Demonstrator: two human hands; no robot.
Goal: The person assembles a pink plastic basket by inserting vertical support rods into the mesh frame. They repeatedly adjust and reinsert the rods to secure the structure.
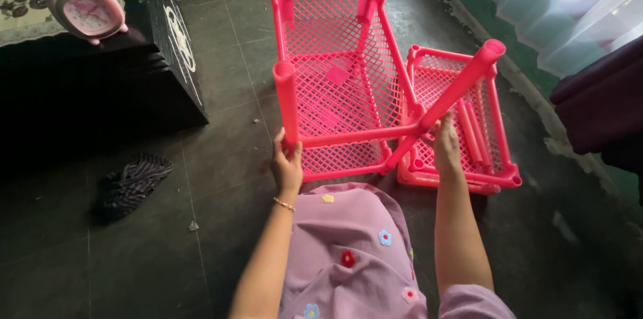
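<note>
Two bare hands are in view, the left hand and the right hand. There are two pink plastic mesh rack shelves: one near the middle, one just to its right. One loose pink tube slants across them. One pink alarm clock sits far left on one black cabinet. One striped cloth lies on the floor, near left.

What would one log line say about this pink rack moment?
left hand: grips pink rack corner | right hand: holds loose pink tube | spare shelf: on floor
</note>
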